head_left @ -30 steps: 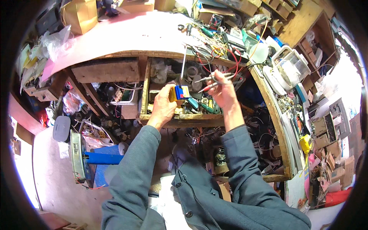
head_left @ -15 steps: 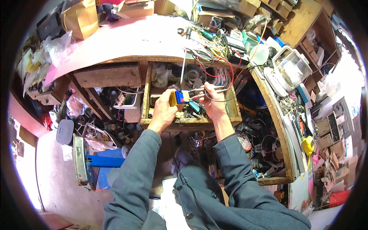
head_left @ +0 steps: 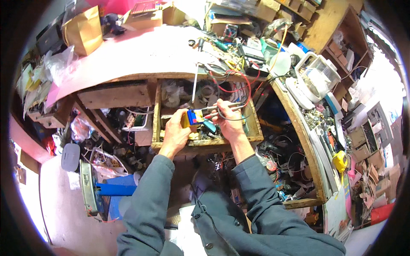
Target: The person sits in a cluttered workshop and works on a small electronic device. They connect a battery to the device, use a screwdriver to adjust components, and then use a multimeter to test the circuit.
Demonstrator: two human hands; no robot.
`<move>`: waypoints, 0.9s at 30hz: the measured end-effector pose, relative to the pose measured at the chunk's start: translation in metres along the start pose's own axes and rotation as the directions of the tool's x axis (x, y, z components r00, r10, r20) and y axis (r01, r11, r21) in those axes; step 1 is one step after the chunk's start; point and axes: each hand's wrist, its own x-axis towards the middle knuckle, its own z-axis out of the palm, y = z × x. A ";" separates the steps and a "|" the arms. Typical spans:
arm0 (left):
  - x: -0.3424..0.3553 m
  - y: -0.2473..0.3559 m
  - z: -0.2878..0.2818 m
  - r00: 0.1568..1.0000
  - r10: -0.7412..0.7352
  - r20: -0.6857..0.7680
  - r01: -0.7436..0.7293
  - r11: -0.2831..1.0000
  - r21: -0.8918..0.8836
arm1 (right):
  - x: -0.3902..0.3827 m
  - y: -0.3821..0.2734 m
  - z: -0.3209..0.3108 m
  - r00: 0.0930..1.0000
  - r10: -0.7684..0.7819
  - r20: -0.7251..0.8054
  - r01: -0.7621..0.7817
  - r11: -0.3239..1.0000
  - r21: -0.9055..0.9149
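Note:
My left hand [head_left: 174, 133] grips a small blue-and-yellow block-shaped part [head_left: 195, 117] between thumb and fingers, above an open wooden drawer [head_left: 252, 137]. In my right hand [head_left: 230, 122] are two test probes, a dark one [head_left: 210, 109] and a red one [head_left: 210, 115]. Both probe tips point left at the block's right side; whether they touch it I cannot tell. A red lead [head_left: 248, 87] and a dark lead loop away from the probes toward the bench. Plastic bags [head_left: 172, 94], tape rolls and small parts lie in the drawer below.
A slim white rod [head_left: 195, 83] slopes from the bench top [head_left: 128, 55] into the drawer. Tangled wires and tools crowd the back right. A clear plastic container [head_left: 320, 79] and a yellow tool [head_left: 339, 161] sit to the right. A blue-armed metal device [head_left: 89, 187] stands at lower left.
The view has shifted, so the bench and drawer sit lower and slightly left. Both hands keep the same hold on the block and the probes, whose tips appear slightly lower against the block.

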 end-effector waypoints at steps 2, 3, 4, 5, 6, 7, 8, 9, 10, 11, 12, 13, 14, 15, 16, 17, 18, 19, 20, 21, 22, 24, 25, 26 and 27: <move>-0.001 0.003 -0.002 1.000 -0.017 0.010 0.017 1.000 -0.025 | -0.001 0.000 0.002 1.000 0.000 -0.005 0.000 1.000 0.002; 0.001 -0.002 0.000 1.000 0.002 0.008 -0.002 1.000 -0.022 | 0.000 0.000 0.001 1.000 -0.005 -0.007 0.005 1.000 -0.006; 0.001 -0.001 0.001 1.000 -0.007 0.014 0.008 0.998 -0.063 | 0.000 0.000 0.000 1.000 0.006 -0.003 -0.006 1.000 0.007; 0.002 0.000 0.002 1.000 -0.017 0.020 0.019 0.994 -0.103 | 0.001 0.001 0.001 1.000 0.002 -0.003 -0.002 1.000 0.020; 0.001 0.001 0.003 1.000 -0.020 0.018 0.022 0.995 -0.093 | 0.001 0.000 0.000 1.000 0.004 -0.007 -0.004 1.000 0.016; 0.000 0.005 0.002 1.000 -0.027 0.010 0.027 0.995 -0.091 | -0.001 -0.001 0.001 1.000 0.012 -0.011 -0.012 1.000 0.013; -0.001 0.007 0.002 0.999 -0.033 0.001 0.033 0.995 -0.091 | -0.002 -0.003 0.003 1.000 0.029 -0.008 -0.029 1.000 0.008; -0.001 0.008 0.002 0.999 -0.039 -0.007 0.038 0.995 -0.090 | -0.003 -0.004 0.004 1.000 0.026 -0.004 -0.026 1.000 -0.005; -0.001 0.008 0.002 0.999 -0.049 -0.015 0.047 0.994 -0.098 | -0.003 -0.004 0.004 1.000 0.031 0.004 -0.031 1.000 -0.002; -0.001 0.007 0.001 0.999 -0.045 -0.014 0.044 0.995 -0.093 | -0.003 -0.004 0.005 0.999 0.036 0.013 -0.036 0.999 0.001; -0.001 0.004 0.002 0.999 -0.041 -0.014 0.040 0.995 -0.089 | -0.003 -0.004 0.005 0.999 0.037 0.017 -0.037 0.999 0.004; -0.001 0.003 0.002 0.999 -0.036 -0.013 0.035 0.996 -0.086 | -0.002 -0.003 0.003 0.999 0.037 0.022 -0.037 0.999 0.007; -0.001 0.004 0.002 0.999 -0.037 -0.012 0.036 0.996 -0.086 | -0.001 -0.002 0.002 0.999 0.037 0.026 -0.037 0.999 0.010; 0.000 0.003 0.002 1.000 -0.028 -0.012 0.027 0.996 -0.087 | 0.000 -0.001 0.000 0.999 0.033 0.022 -0.034 0.999 0.022; 0.001 0.002 0.002 1.000 -0.020 -0.012 0.019 0.996 -0.085 | 0.001 0.001 0.000 0.999 0.032 0.019 -0.033 0.999 0.035; 0.001 0.001 0.002 1.000 -0.012 -0.013 0.011 0.996 -0.083 | 0.002 0.002 0.000 0.999 0.031 0.015 -0.032 0.998 0.048; 0.001 0.000 0.001 1.000 -0.019 -0.006 0.018 0.997 -0.071 | 0.002 0.002 -0.002 0.999 0.036 0.037 -0.038 0.998 0.049; 0.000 0.000 0.001 1.000 -0.025 0.000 0.025 0.998 -0.062 | 0.001 0.001 -0.001 0.998 0.037 0.040 -0.039 0.998 0.045; 0.000 0.000 0.001 0.999 -0.031 0.007 0.031 0.998 -0.052 | 0.000 0.000 0.000 0.998 0.039 0.043 -0.041 0.998 0.041; 0.000 0.001 0.001 0.999 -0.039 0.001 0.039 0.997 -0.066 | -0.001 -0.001 0.002 0.998 0.040 0.047 -0.042 0.998 0.038; 0.000 0.004 0.001 0.999 -0.047 -0.003 0.047 0.996 -0.081 | -0.001 -0.002 0.002 0.998 0.036 0.046 -0.038 0.999 0.038; 0.000 0.005 0.002 0.998 -0.055 -0.009 0.054 0.994 -0.095 | -0.002 -0.002 0.004 0.999 0.047 0.022 -0.047 0.999 0.024; 0.000 0.004 0.002 0.998 -0.056 -0.012 0.054 0.994 -0.095 | -0.002 -0.002 0.005 0.999 0.053 0.010 -0.053 0.998 0.016; 0.000 0.004 0.002 0.998 -0.057 -0.014 0.055 0.994 -0.096 | -0.002 -0.003 0.005 0.998 0.055 0.009 -0.056 0.998 0.014; 0.000 0.004 0.003 0.998 -0.055 -0.013 0.053 0.994 -0.099 | -0.003 -0.004 0.006 0.998 0.058 0.008 -0.058 0.998 0.011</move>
